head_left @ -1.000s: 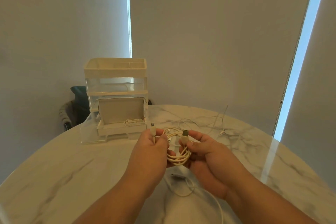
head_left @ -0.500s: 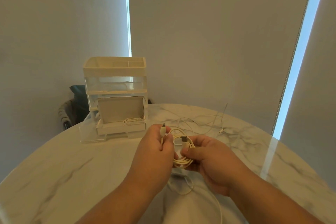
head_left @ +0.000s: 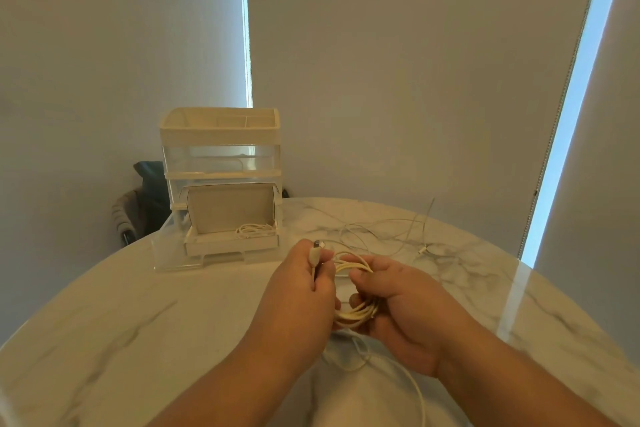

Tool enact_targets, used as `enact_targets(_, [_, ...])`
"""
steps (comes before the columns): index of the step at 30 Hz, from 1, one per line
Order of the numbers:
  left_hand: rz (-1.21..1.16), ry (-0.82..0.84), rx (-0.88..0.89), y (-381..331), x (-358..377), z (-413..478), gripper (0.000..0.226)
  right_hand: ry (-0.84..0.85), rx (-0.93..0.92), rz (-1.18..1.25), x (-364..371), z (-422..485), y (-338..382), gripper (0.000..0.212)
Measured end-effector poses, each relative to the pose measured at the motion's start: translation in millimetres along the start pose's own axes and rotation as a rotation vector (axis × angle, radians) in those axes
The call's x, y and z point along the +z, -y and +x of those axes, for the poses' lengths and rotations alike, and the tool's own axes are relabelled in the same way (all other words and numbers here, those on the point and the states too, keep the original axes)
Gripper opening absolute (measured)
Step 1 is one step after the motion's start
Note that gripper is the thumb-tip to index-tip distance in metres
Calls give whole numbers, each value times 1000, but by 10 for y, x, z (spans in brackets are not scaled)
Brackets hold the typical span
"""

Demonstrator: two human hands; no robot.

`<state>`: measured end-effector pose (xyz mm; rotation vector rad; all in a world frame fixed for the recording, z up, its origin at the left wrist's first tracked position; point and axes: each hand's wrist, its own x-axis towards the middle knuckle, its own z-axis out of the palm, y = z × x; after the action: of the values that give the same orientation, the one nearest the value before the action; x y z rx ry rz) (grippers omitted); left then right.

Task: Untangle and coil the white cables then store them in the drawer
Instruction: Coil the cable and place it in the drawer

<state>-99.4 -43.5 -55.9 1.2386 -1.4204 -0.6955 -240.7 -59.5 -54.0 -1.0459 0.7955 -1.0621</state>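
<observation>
A coiled white cable (head_left: 353, 317) hangs between both hands above the table's near edge. My right hand (head_left: 398, 305) grips the coil's loops. My left hand (head_left: 298, 288) pinches the cable's plug end (head_left: 316, 253), which sticks up past the fingers. The clear organizer (head_left: 221, 163) stands at the back left with its bottom drawer (head_left: 221, 246) pulled out. Inside that drawer lies another coiled white cable (head_left: 252, 229) beside an upright card. A loose tangle of thin white cable (head_left: 388, 229) sprawls on the marble table behind my hands.
The round marble table (head_left: 138, 315) fills the lower view. More white cable (head_left: 408, 388) trails over my lap near the table's edge. A dark chair (head_left: 138, 204) with cloth on it stands behind the organizer. Blinds cover the windows behind.
My left hand has shifted the plug end to the right, closer to the coil. My right hand has turned the coil and lowered it slightly.
</observation>
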Motion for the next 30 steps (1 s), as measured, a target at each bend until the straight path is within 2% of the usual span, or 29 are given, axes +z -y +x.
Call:
enact_targets(3, [9, 0, 14, 17, -13, 19, 11, -101, -16, -113, -31, 12, -1, 21])
enact_targets(8, [-162, 36, -106, 19, -13, 42, 22, -185, -44, -143, -27, 7, -2, 19])
enact_targets(12, [-231, -14, -169, 25, -19, 58, 31, -283, -113, -169, -24, 53, -38, 18])
enact_targets(15, [-398, -71, -260, 10, -12, 78, 38, -325, -134, -170, -38, 79, -44, 19])
enact_targets(18, [-580, -98, -330, -42, -11, 74, 33, -331, -141, -127, -31, 86, -39, 19])
enact_targets(21, [-593, -136, -330, -39, -9, 79, 33, -331, -149, -98, -10, 66, -42, 19])
enact_targets(25, [-759, -60, -341, -69, -20, 89, 27, -354, -158, -87, -9, 61, -38, 20])
enact_targets(27, [-746, -101, -352, -59, -18, 112, 23, -356, -159, -72, -14, 63, -30, 20])
enact_targets(30, [-580, -192, -407, 27, -8, 152, 15, -343, -166, -66, -4, 50, -27, 21])
